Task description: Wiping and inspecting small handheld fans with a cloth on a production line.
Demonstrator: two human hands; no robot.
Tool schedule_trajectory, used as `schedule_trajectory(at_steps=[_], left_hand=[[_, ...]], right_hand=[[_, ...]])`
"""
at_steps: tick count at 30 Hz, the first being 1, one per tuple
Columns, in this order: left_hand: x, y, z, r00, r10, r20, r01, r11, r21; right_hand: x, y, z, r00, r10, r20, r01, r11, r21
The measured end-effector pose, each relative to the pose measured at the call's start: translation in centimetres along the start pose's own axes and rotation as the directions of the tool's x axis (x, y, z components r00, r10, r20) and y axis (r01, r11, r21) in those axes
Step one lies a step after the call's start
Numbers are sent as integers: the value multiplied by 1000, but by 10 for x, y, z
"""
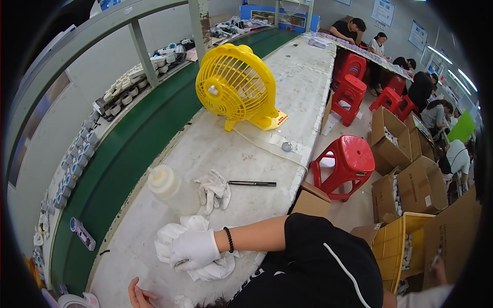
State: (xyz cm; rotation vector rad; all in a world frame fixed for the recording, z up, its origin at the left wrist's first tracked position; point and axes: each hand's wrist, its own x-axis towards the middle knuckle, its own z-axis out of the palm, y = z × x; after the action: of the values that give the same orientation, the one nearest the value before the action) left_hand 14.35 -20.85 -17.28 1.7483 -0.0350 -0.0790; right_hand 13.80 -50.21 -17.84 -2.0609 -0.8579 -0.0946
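Note:
My right hand [197,248], in a white glove with a dark bead bracelet at the wrist, is closed on a crumpled white cloth [220,268] on the worktable. At the lower edge, my bare left hand [139,295] shows only some fingers, apart and holding nothing I can see. Just beyond the cloth stands a translucent squeeze bottle [172,190] with a pale cap. Beside it lie a crumpled white glove [214,191] and a black pen [251,183].
Farther up the white worktable [251,154] stands a yellow fan [236,84], its cord trailing right. A green conveyor belt [123,179] runs along the left, carrying a small purple-white device [82,233]. Red stools [349,159], cardboard boxes [421,185] and a yellow crate [395,246] stand to the right.

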Motion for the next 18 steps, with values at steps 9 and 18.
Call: schedule_trajectory(at_steps=[9,18], left_hand=[[1,-8,1,988,151,-5,-152,988,-2],[2,-5,-5,998,52,30,-47,987,-157]], right_hand=[[0,2,2,1000,-14,-3,14,1000,-18],[0,-1,-2,1000,-5,11,5,1000,-10]])
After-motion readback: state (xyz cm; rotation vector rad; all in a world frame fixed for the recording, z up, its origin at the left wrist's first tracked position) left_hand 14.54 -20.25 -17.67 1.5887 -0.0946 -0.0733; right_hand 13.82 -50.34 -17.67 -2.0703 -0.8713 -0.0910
